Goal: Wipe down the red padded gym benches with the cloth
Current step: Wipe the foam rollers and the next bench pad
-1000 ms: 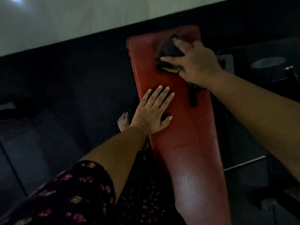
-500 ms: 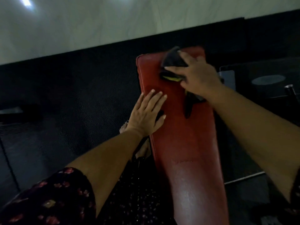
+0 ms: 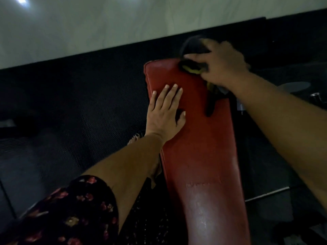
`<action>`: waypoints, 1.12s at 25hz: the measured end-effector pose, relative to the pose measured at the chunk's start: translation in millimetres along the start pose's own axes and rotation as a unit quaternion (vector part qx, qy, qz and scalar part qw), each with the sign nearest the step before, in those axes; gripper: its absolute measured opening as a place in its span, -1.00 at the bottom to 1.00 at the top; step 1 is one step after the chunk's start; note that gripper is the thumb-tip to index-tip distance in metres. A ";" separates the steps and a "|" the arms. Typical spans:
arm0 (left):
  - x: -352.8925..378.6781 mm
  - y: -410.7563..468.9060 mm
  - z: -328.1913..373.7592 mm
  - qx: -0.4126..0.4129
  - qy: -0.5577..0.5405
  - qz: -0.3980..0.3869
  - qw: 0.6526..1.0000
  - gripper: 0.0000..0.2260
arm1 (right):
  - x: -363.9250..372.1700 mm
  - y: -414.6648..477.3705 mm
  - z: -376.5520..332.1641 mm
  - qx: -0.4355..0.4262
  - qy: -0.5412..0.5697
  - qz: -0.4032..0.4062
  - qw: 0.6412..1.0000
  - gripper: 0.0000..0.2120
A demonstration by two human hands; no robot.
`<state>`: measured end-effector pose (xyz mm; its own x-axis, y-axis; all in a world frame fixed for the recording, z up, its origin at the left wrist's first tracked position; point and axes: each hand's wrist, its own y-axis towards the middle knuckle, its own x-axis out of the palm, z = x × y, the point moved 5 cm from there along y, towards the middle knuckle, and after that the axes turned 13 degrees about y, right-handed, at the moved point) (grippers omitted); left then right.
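The fingers and thumb of a person's right hand [image 3: 222, 65] curl around a dark cloth [image 3: 193, 50] at the far end of a red padded bench [image 3: 201, 147], pinching it against the pad's far edge near the far right corner. The cloth bulges past that far edge above the knuckles, shows a yellow-green strip under the thumb, and a dark tail of it hangs out below the wrist and lies on the pad near the right edge. The hand and cloth are blurred, so the exact lie of each finger cannot be told.

The left hand [image 3: 165, 114] lies flat on the pad, fingers straight and slightly spread, fingertips pointing toward the far end and the thumb stretched out toward the middle of the bench. It rests beside the left edge, a little short of the far left corner, apart from the cloth and the right hand.

The left forearm runs back toward the near left, ending in a dark sleeve [image 3: 70, 214] printed with red and pale flowers. The right forearm crosses from the right side of the frame to the far end of the bench.

The bench runs from the near edge of the frame away to the far end, its red cover shiny and scuffed near the near end. A bare foot [image 3: 135, 138] with dark-painted toenails shows just beside the bench's left edge, on black textured floor matting [image 3: 79, 112]. A pale wall [image 3: 106, 23] rises beyond the matting.
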<state>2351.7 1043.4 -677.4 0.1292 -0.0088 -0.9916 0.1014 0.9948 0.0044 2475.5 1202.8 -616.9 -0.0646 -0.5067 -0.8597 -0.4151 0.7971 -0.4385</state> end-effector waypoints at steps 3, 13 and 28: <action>1.0 0.9 0.3 -0.003 0.006 0.003 1.000 -0.46 | 12.1 18.4 -92.0 -0.149 -0.077 -0.034 0.985 -0.51; -5.3 1.2 0.5 -0.007 -0.025 0.005 1.000 -0.48 | -0.2 34.3 -21.4 0.028 -0.003 -0.051 0.998 -0.49; 2.0 61.3 3.2 -0.062 0.046 -0.030 0.997 -0.37 | -11.2 69.7 -66.3 -0.113 -0.021 -0.037 0.993 -0.46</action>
<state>2361.3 1104.1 -678.7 0.0347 -0.0647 -0.9973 -0.0171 0.9977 -0.0653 2387.1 1242.3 -620.4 0.0106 -0.5433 -0.8394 -0.6106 0.6612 -0.4357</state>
